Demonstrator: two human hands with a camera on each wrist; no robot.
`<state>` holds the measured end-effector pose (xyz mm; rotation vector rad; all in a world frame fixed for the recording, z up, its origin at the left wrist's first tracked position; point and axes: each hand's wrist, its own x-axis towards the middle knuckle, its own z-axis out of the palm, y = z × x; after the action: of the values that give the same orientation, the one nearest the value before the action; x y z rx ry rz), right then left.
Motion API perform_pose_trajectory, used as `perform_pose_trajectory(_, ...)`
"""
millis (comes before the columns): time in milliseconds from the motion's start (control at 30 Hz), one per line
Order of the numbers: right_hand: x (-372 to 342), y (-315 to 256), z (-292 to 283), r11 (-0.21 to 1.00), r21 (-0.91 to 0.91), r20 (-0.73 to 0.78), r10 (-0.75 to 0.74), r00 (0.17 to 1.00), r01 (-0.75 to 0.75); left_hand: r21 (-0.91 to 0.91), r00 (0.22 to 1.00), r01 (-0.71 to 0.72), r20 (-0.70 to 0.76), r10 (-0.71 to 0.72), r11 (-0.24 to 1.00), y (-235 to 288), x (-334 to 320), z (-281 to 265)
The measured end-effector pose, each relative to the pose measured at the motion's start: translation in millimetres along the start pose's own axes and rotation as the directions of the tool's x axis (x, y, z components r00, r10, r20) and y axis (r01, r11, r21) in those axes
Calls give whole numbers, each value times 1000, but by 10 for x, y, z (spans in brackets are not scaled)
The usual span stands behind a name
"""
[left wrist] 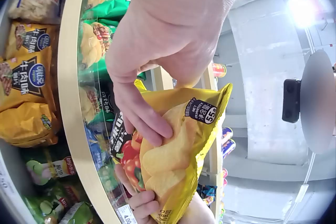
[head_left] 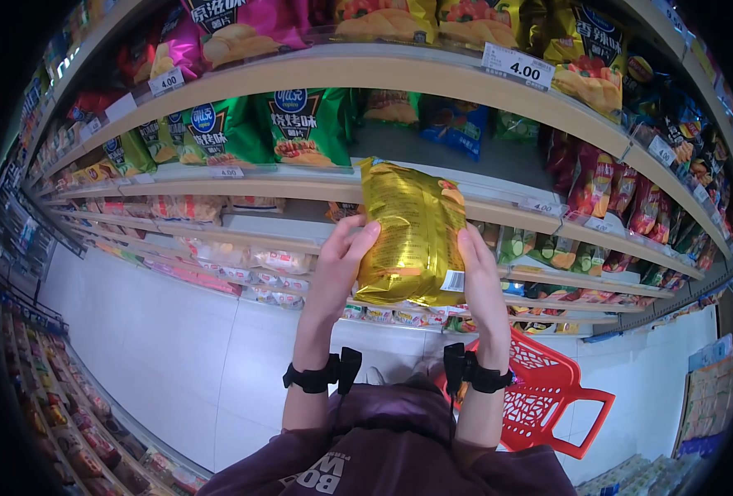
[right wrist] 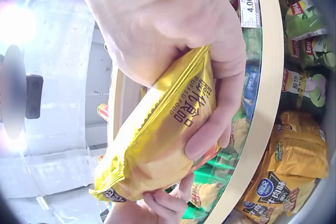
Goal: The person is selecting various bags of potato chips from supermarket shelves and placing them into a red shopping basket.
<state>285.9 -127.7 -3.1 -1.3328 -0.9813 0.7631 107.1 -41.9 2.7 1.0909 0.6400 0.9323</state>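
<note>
A shiny yellow bag of potato chips (head_left: 408, 231) is held up in front of the shelves, its printed back and barcode facing the head camera. My left hand (head_left: 339, 269) grips its left side, thumb on the back and fingers on the front. On the right side my right hand (head_left: 484, 277) grips it the same way. In the left wrist view the front of the chip bag (left wrist: 173, 145) shows chips and red peppers, with fingers spread on it. The right wrist view shows fingers (right wrist: 215, 124) curled round the bag (right wrist: 157, 134) near its crimped end.
Shelves hold green chip bags (head_left: 310, 128) at left and more yellow bags (head_left: 585, 62) above. A shelf edge (head_left: 499, 207) with price tags runs just behind the held bag. A red shopping basket (head_left: 548, 397) stands on the floor to my right. Another stocked shelf (head_left: 69, 413) lies at lower left.
</note>
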Motion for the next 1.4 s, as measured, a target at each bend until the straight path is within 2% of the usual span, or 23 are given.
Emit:
perform_pose_trajectory(200,-31,5,23,995,93,-22,-33,999,35,60,1000,-19,14,18,998,24,-35,13)
perform_pose_trajectory(300,-66,-36,8,983,168,-5,-69,998,69,-8,999,-32,23,32,999,20,-62,8)
perform_pose_trajectory(433,-132,-137,-7,956,253,151,-190,970,148,172,986,-107,142,83,979,54,-165,-47)
perform_pose_trajectory(500,-156,-148,-19,964,193,166,-213,963,180,226,965,-174,235,120,958,79,-170,-47)
perform_pose_trajectory(567,-153,-93,-79,973,105,190,-221,957,204,226,958,-233,221,183,946,68,-184,-40)
perform_pose_trajectory(633,-161,-109,-74,972,157,184,-203,962,176,263,946,-293,220,238,919,66,-195,-32)
perform_pose_trajectory(767,-155,-91,-19,946,191,112,-287,951,263,184,965,-242,148,217,953,27,-154,-14)
perform_pose_trajectory(833,-150,-100,-2,931,113,38,-354,934,348,138,970,-242,72,234,961,20,-135,-13)
perform_pose_trajectory(933,-180,-161,-42,909,-131,78,-388,918,395,313,935,-322,-41,352,893,-21,-93,53)
perform_pose_trajectory(967,-194,-218,15,905,-148,126,-383,915,399,379,912,-346,-81,403,858,-38,-90,93)
perform_pose_trajectory(1000,-232,-286,67,900,-170,174,-373,911,401,434,883,-391,-71,463,812,-68,-100,130)
perform_pose_trajectory(1033,-271,-308,99,895,-198,216,-359,908,401,323,899,-406,-26,437,855,-36,-118,203)
perform_pose_trajectory(1067,-300,-250,150,906,-222,132,-338,932,360,264,909,-411,39,416,873,8,-133,193)
perform_pose_trajectory(1100,-288,-199,141,939,-91,107,-322,941,331,204,911,-411,104,398,888,48,-151,182)
perform_pose_trajectory(1167,-238,-107,155,946,184,66,-284,956,269,237,883,-463,203,423,854,81,-172,195)
perform_pose_trajectory(1233,-219,-82,86,941,301,37,-175,984,156,299,840,-534,291,458,791,53,-147,183)
perform_pose_trajectory(1300,-188,-104,51,918,393,32,-82,996,63,355,827,-561,203,524,748,-6,-149,189)
perform_pose_trajectory(1367,-205,-90,30,905,425,27,-50,998,34,426,823,-544,101,559,723,-26,-140,174)
perform_pose_trajectory(1400,-210,-78,6,898,439,42,-35,999,13,583,751,-589,138,646,560,25,-109,137)
